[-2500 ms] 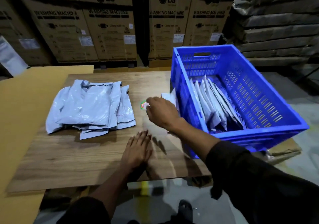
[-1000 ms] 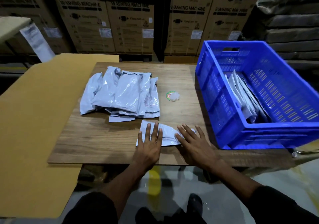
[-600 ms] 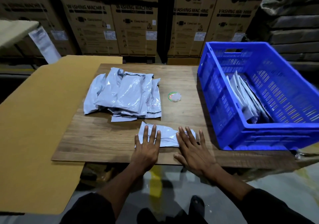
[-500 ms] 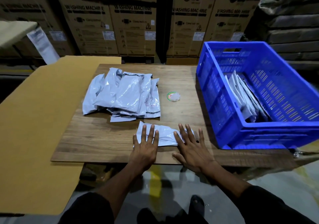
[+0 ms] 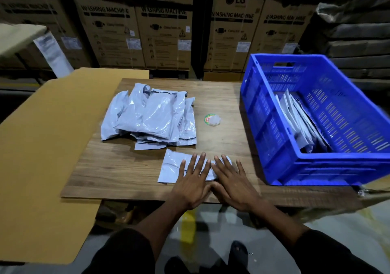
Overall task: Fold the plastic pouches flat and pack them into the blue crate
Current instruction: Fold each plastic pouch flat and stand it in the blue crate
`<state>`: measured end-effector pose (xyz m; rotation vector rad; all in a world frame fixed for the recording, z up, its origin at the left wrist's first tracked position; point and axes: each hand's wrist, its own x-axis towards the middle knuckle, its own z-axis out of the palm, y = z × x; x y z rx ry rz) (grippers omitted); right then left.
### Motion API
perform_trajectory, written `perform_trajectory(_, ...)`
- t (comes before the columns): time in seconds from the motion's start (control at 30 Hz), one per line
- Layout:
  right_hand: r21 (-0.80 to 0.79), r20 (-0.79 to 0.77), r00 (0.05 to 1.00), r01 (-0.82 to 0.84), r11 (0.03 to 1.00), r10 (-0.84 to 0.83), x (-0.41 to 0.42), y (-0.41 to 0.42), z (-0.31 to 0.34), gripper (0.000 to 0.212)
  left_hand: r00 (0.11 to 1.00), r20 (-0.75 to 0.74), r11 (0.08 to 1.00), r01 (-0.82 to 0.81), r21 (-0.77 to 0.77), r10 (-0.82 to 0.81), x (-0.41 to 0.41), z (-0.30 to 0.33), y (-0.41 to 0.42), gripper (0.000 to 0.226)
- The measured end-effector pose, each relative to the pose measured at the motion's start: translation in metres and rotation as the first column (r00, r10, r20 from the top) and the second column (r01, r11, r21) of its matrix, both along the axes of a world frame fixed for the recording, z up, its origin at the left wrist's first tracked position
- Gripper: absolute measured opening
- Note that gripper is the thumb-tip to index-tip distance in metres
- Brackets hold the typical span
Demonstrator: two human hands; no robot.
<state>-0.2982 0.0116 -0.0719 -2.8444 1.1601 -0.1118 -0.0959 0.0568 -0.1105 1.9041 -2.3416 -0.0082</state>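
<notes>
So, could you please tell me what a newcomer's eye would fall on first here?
The bright blue crate at the table's right, holding folded pouches standing on edge. Then the heap of grey pouches mid-table, and both hands, left and right, pressing one pouch flat at the near edge.

The crate [image 5: 274, 174] at 3 o'clock is blue; pouches [image 5: 152, 117] pale grey; table [image 5: 118, 168] brown wood grain; cardboard sheet [image 5: 42, 147] at 9 o'clock yellow-brown.

We stand in a warehouse: behind the table [image 5: 211, 96] rise stacked cartons [image 5: 164, 30] printed "LG" and "Washing Machine", each bearing shipping labels. Right of the table, wrapped slabs [image 5: 356, 26] lie piled in layers. A cardboard sheet [image 5: 42, 147] lies left of the table, bare concrete floor [image 5: 211, 227] beneath.
</notes>
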Motion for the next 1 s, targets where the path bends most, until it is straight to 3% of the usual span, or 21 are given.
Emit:
perform_trajectory(0.17, 0.067, 0.037, 0.985, 0.167, 0.984, -0.170, 0.013, -0.029, 0.017, 0.086, 0.999, -0.009, 0.999, -0.032, -0.015, 0.032, -0.001, -0.004, 0.004, 0.078)
perform_trajectory(0.27, 0.095, 0.011, 0.960, 0.277, 0.956, -0.279, 0.020, -0.041, 0.023, 0.061, 0.999, -0.017, 0.998, -0.039, -0.051, 0.039, 0.001, -0.004, 0.007, 0.079)
perform_trajectory(0.37, 0.104, -0.049, 0.965, 0.260, 0.960, -0.256, 0.019, -0.045, 0.016, 0.038, 0.999, -0.021, 0.996, -0.028, -0.089, 0.026, 0.002, -0.004, 0.009, 0.078)
perform_trajectory(0.6, 0.065, -0.007, 0.966, 0.258, 0.964, -0.258, 0.028, -0.050, 0.010, 0.025, 1.000, -0.029, 0.991, -0.015, -0.135, 0.011, 0.002, -0.003, 0.010, 0.076)
perform_trajectory(0.77, 0.022, -0.082, 0.923, 0.378, 0.926, -0.375, 0.029, -0.064, 0.017, 0.033, 0.999, -0.032, 0.987, -0.011, -0.158, 0.006, 0.002, 0.000, 0.011, 0.076)
perform_trajectory(0.9, -0.048, 0.026, 0.860, 0.510, 0.859, -0.510, 0.019, -0.081, 0.021, 0.018, 0.999, -0.045, 0.987, -0.014, -0.161, 0.007, 0.001, 0.001, 0.011, 0.071)
perform_trajectory(1.0, -0.005, 0.063, 0.895, 0.443, 0.897, -0.442, 0.014, -0.083, 0.021, 0.022, 0.999, -0.042, 0.994, -0.024, -0.108, 0.019, 0.000, -0.001, 0.011, 0.067)
